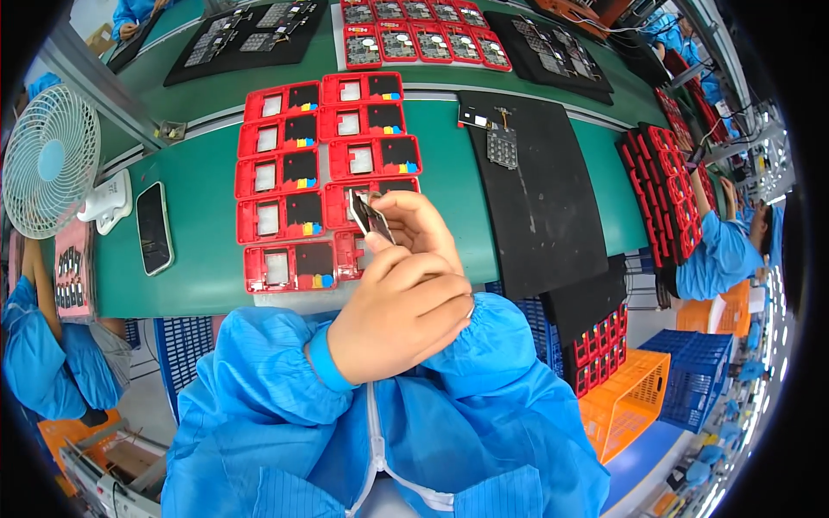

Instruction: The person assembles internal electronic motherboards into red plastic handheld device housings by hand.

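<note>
Over the nearest red housings, both my hands are together around a small display screen (370,217), a thin dark plate with a pale edge, held tilted. My right hand (423,223) is closed, its fingertips gripping the upper part of the screen. My left hand (397,315), with a blue band at the wrist, is closed too, its thumb at the screen's lower end and its fingers lapping over my right hand. Below and beyond them lie two columns of red plastic housings (281,220) with pale windows, black panels and coloured tabs; my hands partly hide the nearest right ones.
Right of the housings, a black mat (544,220) bears a keypad circuit board (502,148). At left are a phone (155,229) and a white fan (52,160). Housings with boards (414,43) stand across the bench. Orange crate (626,401) and blue crate (695,380) stand at lower right; co-workers sit either side.
</note>
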{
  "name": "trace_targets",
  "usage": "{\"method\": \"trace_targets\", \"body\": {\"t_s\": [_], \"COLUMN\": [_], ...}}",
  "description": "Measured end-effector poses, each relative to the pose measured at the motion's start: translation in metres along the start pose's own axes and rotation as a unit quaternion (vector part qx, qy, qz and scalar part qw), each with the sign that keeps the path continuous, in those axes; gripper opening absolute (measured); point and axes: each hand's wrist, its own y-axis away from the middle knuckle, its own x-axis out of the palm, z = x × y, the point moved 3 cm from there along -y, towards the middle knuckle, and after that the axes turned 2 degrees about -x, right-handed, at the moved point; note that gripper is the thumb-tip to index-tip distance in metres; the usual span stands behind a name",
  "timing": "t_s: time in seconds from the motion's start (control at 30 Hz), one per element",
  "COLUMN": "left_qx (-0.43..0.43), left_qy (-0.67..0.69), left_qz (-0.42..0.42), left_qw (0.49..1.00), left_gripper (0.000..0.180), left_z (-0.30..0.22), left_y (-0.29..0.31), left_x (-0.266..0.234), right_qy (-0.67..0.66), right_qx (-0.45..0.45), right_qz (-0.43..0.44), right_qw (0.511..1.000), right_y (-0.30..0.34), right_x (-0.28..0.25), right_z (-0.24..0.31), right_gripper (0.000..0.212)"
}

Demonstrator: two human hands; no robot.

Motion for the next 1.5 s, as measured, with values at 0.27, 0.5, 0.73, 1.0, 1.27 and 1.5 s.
{"method": "trace_targets", "body": {"t_s": [0.27, 0.5, 0.73, 1.0, 1.27, 1.5], "left_qx": [-0.108, -0.276, -0.215, -0.207, -0.202, -0.205], "left_qy": [0.075, -0.096, -0.116, -0.063, -0.056, -0.042], "left_qz": [-0.032, 0.029, 0.019, 0.003, 0.002, 0.002], "left_qw": [0.991, 0.956, 0.970, 0.976, 0.978, 0.978], "left_gripper": [0.029, 0.045, 0.026, 0.018, 0.018, 0.017], "left_z": [0.018, 0.068, 0.076, 0.081, 0.082, 0.083], "left_y": [0.020, 0.077, 0.085, 0.089, 0.087, 0.088], "left_x": [-0.045, -0.039, -0.024, -0.020, -0.022, -0.021], "right_qy": [0.156, 0.445, 0.499, 0.523, 0.498, 0.471], "right_qx": [-0.021, -0.127, -0.146, -0.158, -0.161, -0.160], "right_qz": [-0.008, 0.154, 0.164, 0.199, 0.201, 0.186], "right_qw": [0.988, 0.873, 0.838, 0.814, 0.828, 0.847], "right_y": [0.009, 0.006, 0.009, 0.003, 0.000, 0.001], "right_x": [-0.021, -0.025, -0.035, -0.019, -0.020, -0.022], "right_z": [0.024, 0.023, 0.022, 0.024, 0.021, 0.016], "right_gripper": [0.049, 0.042, 0.045, 0.045, 0.042, 0.040]}}
